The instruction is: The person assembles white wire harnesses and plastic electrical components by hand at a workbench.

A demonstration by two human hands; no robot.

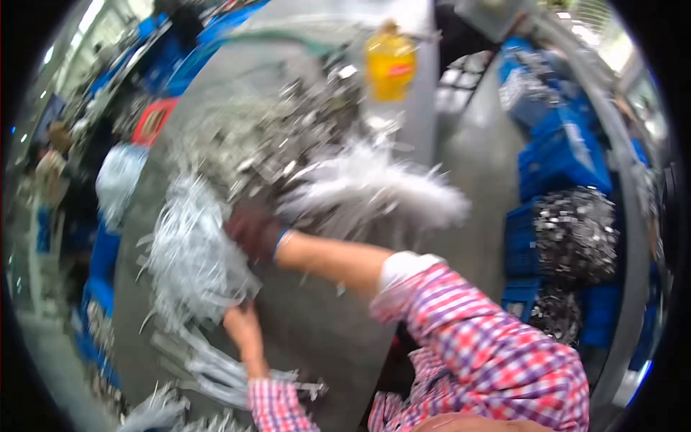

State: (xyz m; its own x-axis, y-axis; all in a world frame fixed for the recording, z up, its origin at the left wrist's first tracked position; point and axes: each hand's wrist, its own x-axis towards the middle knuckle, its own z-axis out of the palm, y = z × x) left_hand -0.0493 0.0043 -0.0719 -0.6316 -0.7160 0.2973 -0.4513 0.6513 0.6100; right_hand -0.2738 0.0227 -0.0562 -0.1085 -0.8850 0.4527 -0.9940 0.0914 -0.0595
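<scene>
Right hand (pixel 253 230) blurred; left hand (pixel 242 322) indistinct beside pale strips (pixel 188 245).

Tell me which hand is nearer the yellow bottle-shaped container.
Right. The right hand is below and left of the container in the picture; the left hand is farther down, beside tangled white strips.
</scene>
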